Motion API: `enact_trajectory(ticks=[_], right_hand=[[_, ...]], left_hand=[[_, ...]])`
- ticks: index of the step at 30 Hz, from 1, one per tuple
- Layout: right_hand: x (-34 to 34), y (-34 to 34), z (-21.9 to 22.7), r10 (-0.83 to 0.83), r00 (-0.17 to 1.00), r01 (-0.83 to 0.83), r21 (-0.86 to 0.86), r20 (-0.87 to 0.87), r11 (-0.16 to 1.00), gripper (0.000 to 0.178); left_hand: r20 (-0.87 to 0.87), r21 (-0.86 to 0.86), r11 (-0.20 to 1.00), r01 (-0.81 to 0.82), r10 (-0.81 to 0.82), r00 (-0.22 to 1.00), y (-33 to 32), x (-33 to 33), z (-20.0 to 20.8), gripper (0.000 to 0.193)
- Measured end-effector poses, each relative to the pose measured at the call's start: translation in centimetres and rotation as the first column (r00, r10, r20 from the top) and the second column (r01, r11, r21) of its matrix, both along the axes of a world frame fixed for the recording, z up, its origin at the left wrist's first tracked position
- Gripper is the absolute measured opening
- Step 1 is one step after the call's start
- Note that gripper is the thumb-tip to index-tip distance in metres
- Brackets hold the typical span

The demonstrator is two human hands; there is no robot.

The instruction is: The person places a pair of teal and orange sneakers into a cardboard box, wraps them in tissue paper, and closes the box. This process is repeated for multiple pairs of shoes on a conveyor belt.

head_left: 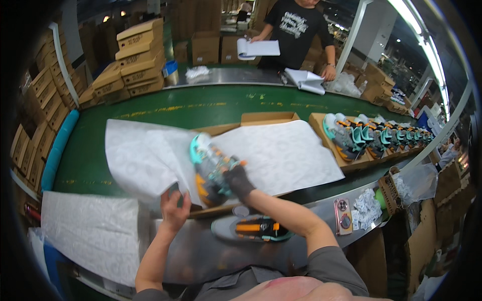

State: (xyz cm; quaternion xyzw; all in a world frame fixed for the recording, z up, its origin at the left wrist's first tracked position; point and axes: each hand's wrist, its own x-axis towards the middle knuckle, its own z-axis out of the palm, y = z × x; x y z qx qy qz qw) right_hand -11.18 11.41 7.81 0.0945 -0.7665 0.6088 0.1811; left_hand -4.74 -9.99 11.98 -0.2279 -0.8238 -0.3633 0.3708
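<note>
A grey sneaker (pixel 216 173) with mint and orange parts, slightly blurred, is over white tissue paper (pixel 281 150) in an open cardboard shoe box (pixel 268 118). My right hand (pixel 239 182), in a dark glove, grips its right side. My left hand (pixel 175 208) is closed at the near edge of a raised tissue sheet (pixel 145 150) left of the sneaker; a dark patch shows at its fingertips. Another sneaker (pixel 253 228) lies on its side on the metal ledge (pixel 196 251) close to me, with a small round pale item (pixel 241 211) near it.
Boxes with sneakers (pixel 351 138) line the green conveyor belt (pixel 150 106) to the right. A tissue stack (pixel 90 218) lies at near left. Crumpled paper (pixel 366 208) and a red phone-like item (pixel 343 216) sit at right. Across the belt, a person (pixel 296 32) holds papers beside stacked boxes (pixel 140 57).
</note>
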Motion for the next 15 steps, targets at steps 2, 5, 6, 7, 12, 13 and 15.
enact_trajectory(ticks=[2, 5, 6, 7, 12, 13, 15], right_hand=[[-0.6, -2.1, 0.1, 0.138, 0.945, -0.191, 0.158, 0.296, 0.969, 0.03], [-0.1, -1.9, 1.4, 0.224, 0.78, -0.486, 0.339, 0.585, 0.805, 0.035], [0.5, -1.5, 1.9, 0.24, 0.77, -0.542, 0.409, 0.591, 0.734, 0.037], [1.3, -0.8, 2.5, 0.252, 0.762, -0.589, 0.475, 0.597, 0.654, 0.039], [6.9, 6.5, 5.4, -0.084, 0.991, -0.072, 0.955, 0.1, 0.288, 0.043], [7.1, 8.8, 4.4, -0.177, 0.984, 0.057, 0.968, -0.014, 0.243, 0.042], [7.4, 11.6, 6.3, -0.26, 0.889, -0.286, 0.901, 0.377, 0.327, 0.045]], left_hand=[[0.232, 0.004, 0.987, 0.163, -0.159, 0.96, 0.1, 0.4, 1.6, 0.009], [0.385, -0.123, 0.82, 0.559, -0.48, 0.788, 0.7, -1.9, 0.3, 0.011], [0.539, 0.044, 0.76, 0.648, -0.565, 0.625, 1.1, -1.8, 1.5, 0.015], [0.769, -0.075, 0.719, 0.691, -0.399, 0.499, 0.6, -1.9, 2.8, 0.022], [0.491, 0.43, 0.851, 0.302, -0.501, 0.713, -2.3, -6.7, -0.3, 0.038], [0.47, 0.345, 0.892, 0.292, -0.433, 0.769, -2.0, -7.3, -1.0, 0.046], [0.524, 0.277, 0.906, 0.321, -0.423, 0.74, 1.0, -7.4, -1.0, 0.052]])
